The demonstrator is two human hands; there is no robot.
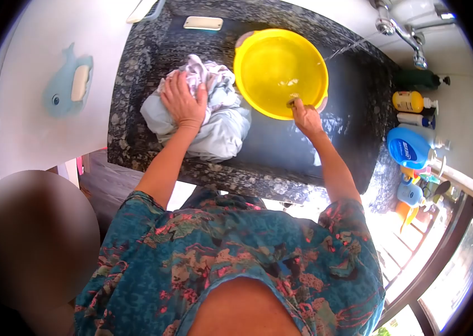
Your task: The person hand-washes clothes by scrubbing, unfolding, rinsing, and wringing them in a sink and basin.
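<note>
My left hand (182, 101) lies with its fingers stretched out on a bunched heap of pale, patterned laundry (222, 131) at the left of the dark stone sink (270, 151). My right hand (306, 117) grips the near rim of a yellow plastic basin (238, 73), thumb over the edge and the other fingers partly hidden. Light glints inside the basin, which touches or nearly touches the laundry. From the metal tap (419, 56) side, a thin stream of water (354, 47) slants toward the basin's right edge.
A white bar (203, 23) sits at the sink's back. Bottles line the right ledge, among them a blue detergent bottle (407, 147) and a yellow pump bottle (408, 102). On the left wall hangs a whale-shaped soap holder (60, 89). A blurred person's head (35, 241) is at lower left.
</note>
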